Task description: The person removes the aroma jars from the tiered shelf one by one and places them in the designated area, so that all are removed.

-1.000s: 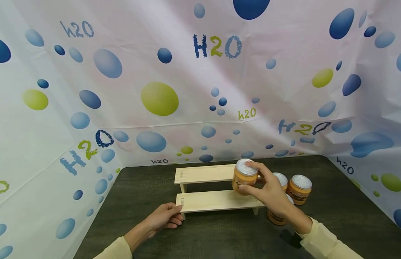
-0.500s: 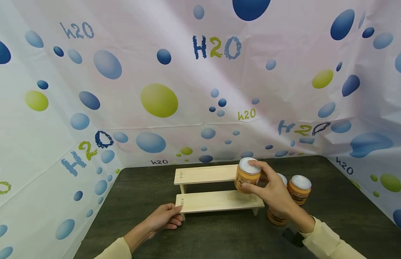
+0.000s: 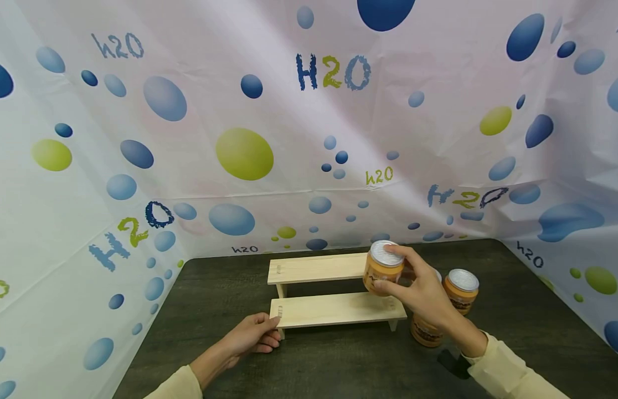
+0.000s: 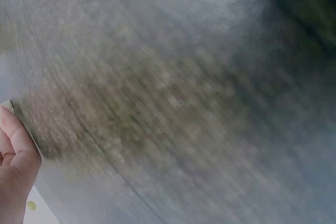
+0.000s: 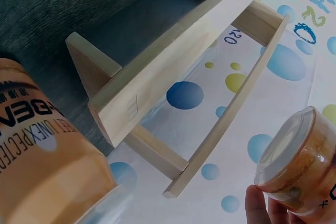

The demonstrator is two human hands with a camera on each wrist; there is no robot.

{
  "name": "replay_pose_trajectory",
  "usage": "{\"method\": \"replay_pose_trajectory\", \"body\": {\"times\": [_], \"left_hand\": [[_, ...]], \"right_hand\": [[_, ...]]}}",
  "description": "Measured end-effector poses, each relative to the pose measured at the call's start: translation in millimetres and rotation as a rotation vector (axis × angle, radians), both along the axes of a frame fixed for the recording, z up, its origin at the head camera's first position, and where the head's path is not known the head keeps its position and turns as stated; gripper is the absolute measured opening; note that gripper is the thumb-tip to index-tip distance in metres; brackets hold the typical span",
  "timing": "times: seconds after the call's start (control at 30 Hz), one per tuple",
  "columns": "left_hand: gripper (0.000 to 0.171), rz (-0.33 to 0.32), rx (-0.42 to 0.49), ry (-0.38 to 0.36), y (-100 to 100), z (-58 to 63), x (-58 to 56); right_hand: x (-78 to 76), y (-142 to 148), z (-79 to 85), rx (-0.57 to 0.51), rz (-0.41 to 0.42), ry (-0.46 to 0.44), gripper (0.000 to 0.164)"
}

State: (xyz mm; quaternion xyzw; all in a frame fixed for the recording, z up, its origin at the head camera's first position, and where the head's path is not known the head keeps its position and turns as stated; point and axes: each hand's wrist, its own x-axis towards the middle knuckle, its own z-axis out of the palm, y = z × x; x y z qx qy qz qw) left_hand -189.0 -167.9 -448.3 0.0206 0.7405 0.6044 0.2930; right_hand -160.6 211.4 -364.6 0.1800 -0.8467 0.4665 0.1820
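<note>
A two-step wooden shelf rack (image 3: 339,310) stands on the dark table. My left hand (image 3: 251,338) pinches the left end of its lower board, thumb on top; in the left wrist view that hand (image 4: 18,166) shows only at the left edge. Over the right end of the rack, my right hand (image 3: 428,293) grips an orange-labelled jar (image 3: 381,274) with a silver lid, thumb on the near side and fingers at the lid. The right wrist view shows this jar (image 5: 299,166) tilted, fingertips beneath it, beside the rack (image 5: 173,72).
Right of the rack stand more such jars: one (image 3: 462,291) farther back, another (image 3: 426,331) nearer, and one mostly hidden behind my right hand. The nearer jar looms large in the right wrist view. A white sheet (image 3: 299,111) with coloured spots hangs behind the table.
My right hand has shifted the held jar slightly up and to the right, away from the lower board. My left hand keeps its place on the rack.
</note>
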Motion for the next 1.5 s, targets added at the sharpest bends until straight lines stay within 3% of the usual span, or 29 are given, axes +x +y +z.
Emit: {"method": "replay_pose_trajectory", "body": {"times": [0.9,1.5], "left_hand": [[0.034,-0.01,0.011,-0.015,-0.4,3.1,0.1],[0.035,-0.001,0.011,-0.021,-1.1,3.0,-1.2]], "right_hand": [[-2.1,2.9,5.9,0.04,-0.037,0.052,0.07],[0.1,8.8,6.5,0.041,-0.049,0.041,0.068]]}}
